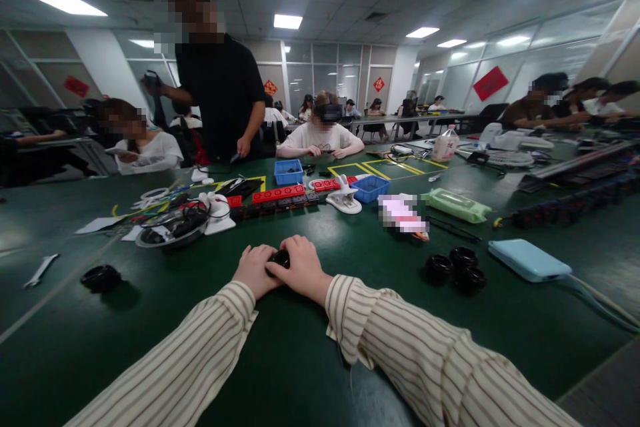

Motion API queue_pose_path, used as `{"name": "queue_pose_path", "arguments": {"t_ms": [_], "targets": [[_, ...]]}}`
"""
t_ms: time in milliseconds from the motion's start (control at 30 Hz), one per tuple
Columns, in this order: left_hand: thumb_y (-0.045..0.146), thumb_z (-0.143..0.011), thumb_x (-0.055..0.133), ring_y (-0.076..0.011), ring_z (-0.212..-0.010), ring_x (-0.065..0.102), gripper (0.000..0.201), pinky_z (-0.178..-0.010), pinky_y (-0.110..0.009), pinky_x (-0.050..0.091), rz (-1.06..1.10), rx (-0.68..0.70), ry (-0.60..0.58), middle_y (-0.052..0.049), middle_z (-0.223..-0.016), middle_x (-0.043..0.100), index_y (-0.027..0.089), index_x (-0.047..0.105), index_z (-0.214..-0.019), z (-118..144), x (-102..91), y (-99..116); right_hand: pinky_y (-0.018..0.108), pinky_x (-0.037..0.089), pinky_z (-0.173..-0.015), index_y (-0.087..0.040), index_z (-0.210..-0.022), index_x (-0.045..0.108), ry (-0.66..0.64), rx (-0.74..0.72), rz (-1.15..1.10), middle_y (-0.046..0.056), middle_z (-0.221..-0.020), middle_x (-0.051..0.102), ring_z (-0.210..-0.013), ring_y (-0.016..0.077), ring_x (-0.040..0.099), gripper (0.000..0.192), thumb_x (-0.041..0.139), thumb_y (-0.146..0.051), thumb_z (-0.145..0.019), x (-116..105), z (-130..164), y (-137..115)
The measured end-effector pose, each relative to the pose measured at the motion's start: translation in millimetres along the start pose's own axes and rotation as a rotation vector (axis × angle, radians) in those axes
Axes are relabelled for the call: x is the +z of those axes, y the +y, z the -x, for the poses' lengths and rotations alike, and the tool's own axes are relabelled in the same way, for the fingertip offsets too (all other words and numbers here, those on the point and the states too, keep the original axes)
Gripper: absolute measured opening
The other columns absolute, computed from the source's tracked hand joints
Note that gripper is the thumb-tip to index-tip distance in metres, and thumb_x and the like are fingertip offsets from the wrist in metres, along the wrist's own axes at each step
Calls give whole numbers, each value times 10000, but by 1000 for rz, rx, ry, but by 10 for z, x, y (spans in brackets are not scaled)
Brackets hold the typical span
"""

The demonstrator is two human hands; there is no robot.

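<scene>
My left hand [254,269] and my right hand [300,268] rest together on the green table [320,347], both closed around one small black round rubber part [280,258] held between them. Only a bit of that part shows between my fingers. Three more black rings [456,268] lie in a cluster to the right of my hands. Another black ring [101,277] lies far to the left, next to a small wrench [40,271]. My sleeves are cream with dark stripes.
A light blue power bank [529,259] with a cable lies at right. Ahead are a clear bowl of parts [173,227], red and black blocks [280,199], blue bins [289,171], a white clamp [344,199] and a green pouch [457,205]. One person stands and others sit behind.
</scene>
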State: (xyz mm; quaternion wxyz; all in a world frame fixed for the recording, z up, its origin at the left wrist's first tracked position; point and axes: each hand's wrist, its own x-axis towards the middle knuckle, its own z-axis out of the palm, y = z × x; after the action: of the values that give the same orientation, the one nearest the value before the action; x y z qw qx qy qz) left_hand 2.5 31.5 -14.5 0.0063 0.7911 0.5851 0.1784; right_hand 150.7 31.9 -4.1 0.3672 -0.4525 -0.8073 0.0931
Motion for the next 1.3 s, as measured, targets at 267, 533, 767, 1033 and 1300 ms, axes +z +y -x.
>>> {"name": "queue_pose_path", "arguments": {"t_ms": [267, 533, 767, 1033, 1300], "targets": [[331, -590, 621, -257, -954, 535, 386, -959, -455, 343, 117, 113, -22, -75, -963, 594, 168, 570, -937, -44, 69, -141, 313, 350, -797, -168, -871, 562, -56, -162, -94, 25, -879, 557, -873, 181, 459, 169, 593, -173, -705, -18, -13, 7], [285, -596, 613, -255, -913, 539, 335, -882, -404, 401, 153, 212, -10, -90, -966, 603, 141, 616, -898, -62, 151, -256, 354, 388, -781, -161, -969, 553, -83, -148, 50, 71, -911, 547, -889, 222, 483, 319, 604, -382, -744, -28, -8, -15], [425, -677, 627, -228, -884, 537, 312, -831, -373, 428, 88, 72, 36, -56, -928, 606, 200, 658, -892, -5, 4, -121, 346, 392, -842, -179, -981, 484, 252, -123, -271, 73, -982, 511, -942, 200, 477, 233, 530, -246, -764, -59, -176, 318], [429, -687, 622, -227, -908, 570, 508, -836, -349, 440, 77, -172, 65, -61, -979, 639, 208, 563, -1140, 151, -146, -406, 335, 409, -776, -177, -849, 451, 123, 161, -199, 41, -869, 507, -849, 201, 500, 254, 574, -235, -635, 141, -230, 603], [567, -715, 513, -261, -959, 575, 541, -795, -347, 452, -74, -555, 147, -98, -1030, 634, 167, 581, -1072, 783, -524, -1429, 358, 406, -834, -159, -1059, 509, -81, 209, -48, 95, -1009, 587, -962, 238, 542, 383, 621, -228, -699, 80, -200, 526]]}}
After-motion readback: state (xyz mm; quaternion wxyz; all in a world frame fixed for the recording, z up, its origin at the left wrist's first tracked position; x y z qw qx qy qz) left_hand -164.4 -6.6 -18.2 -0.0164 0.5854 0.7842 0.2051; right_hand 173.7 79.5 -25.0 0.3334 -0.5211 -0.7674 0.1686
